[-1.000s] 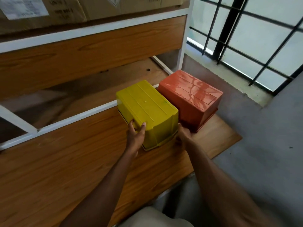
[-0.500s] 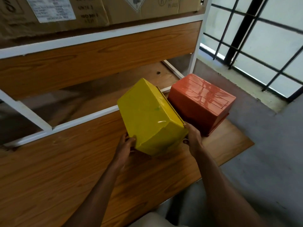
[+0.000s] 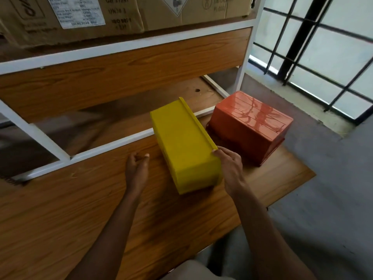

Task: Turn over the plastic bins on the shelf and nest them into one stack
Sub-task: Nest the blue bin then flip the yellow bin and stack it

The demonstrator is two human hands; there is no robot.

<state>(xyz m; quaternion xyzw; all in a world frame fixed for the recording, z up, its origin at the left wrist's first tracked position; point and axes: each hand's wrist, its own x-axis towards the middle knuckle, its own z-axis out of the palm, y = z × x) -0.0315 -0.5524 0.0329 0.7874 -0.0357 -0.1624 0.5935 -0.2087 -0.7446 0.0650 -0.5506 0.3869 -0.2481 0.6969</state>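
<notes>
A yellow plastic bin (image 3: pixel 184 146) lies tipped on its side on the wooden shelf board (image 3: pixel 80 209), its rim along the upper right edge. My right hand (image 3: pixel 230 168) grips the near right corner of that rim. Just left of the bin, my left hand (image 3: pixel 137 168) hovers with fingers loosely curled, holding nothing and not touching it. An orange plastic bin (image 3: pixel 250 126) rests upside down to the right, close beside the yellow one. The openings of both bins are hidden.
White metal shelf frame bars (image 3: pixel 101 148) cross behind the bins, with an upright post (image 3: pixel 244 57) at the right. Cardboard boxes (image 3: pixel 101 15) sit on the shelf above. A barred window (image 3: pixel 323 47) and grey floor (image 3: pixel 333 199) lie to the right.
The yellow bin has rolled from upside down, through a tilt, onto its side. My left hand has let go of it and drawn away to the left; my right hand keeps its hold.
</notes>
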